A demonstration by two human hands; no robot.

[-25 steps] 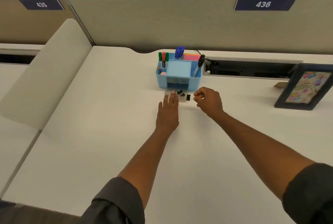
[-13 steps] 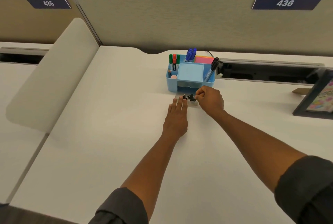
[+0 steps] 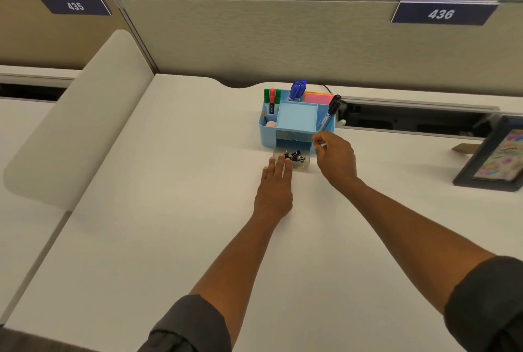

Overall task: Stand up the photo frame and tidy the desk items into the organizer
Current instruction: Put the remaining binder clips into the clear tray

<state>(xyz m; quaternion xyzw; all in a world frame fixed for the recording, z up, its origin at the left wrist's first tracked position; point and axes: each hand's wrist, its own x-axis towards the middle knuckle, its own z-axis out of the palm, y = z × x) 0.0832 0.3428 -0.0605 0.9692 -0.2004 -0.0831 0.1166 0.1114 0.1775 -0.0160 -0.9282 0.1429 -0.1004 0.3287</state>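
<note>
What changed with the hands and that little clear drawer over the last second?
The right hand let the binder clip it pinched drop among the binder clips in the clear drawer, then lifted toward the blue organizer. The left hand stayed flat at the drawer.

Drawer (image 3: 300, 160) before organizer (image 3: 295, 122); frame (image 3: 493, 155) right
</note>
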